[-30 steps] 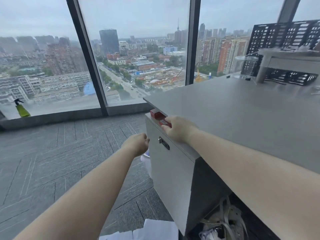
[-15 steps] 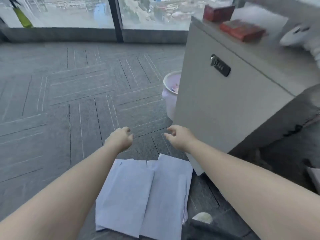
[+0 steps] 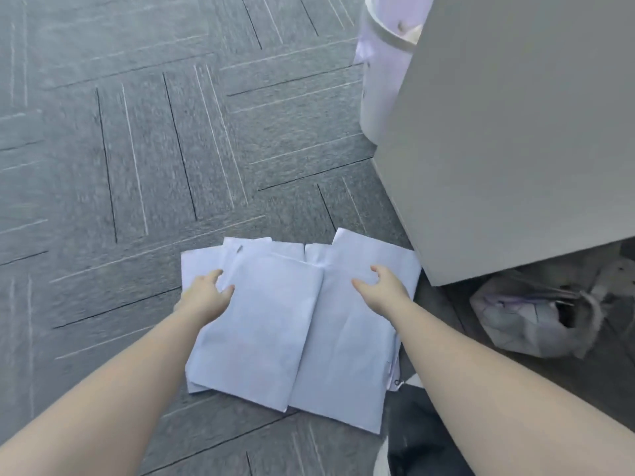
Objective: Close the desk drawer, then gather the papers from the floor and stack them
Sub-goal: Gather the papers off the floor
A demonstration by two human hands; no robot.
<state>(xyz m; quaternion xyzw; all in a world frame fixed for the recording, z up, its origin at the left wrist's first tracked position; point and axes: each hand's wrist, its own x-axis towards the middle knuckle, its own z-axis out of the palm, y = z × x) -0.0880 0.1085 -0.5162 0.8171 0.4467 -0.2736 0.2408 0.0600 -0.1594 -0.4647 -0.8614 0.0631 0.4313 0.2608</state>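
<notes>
papers (image 3: 295, 324) on floor | left hand (image 3: 206, 293), right hand (image 3: 385, 286) over them | fingers spread, contact unclear

Grey carpet floor (image 3: 137, 149) carries overlapping white papers (image 3: 292, 321).

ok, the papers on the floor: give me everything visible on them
The papers are plain white sheets, faintly creased, lying flat on the grey carpet tiles in a loose overlapping spread, corners fanned at the far edge, beside the grey cabinet's corner. The left hand rests at their left edge, the right hand over the right sheets; both open, no grip closed yet.
</notes>
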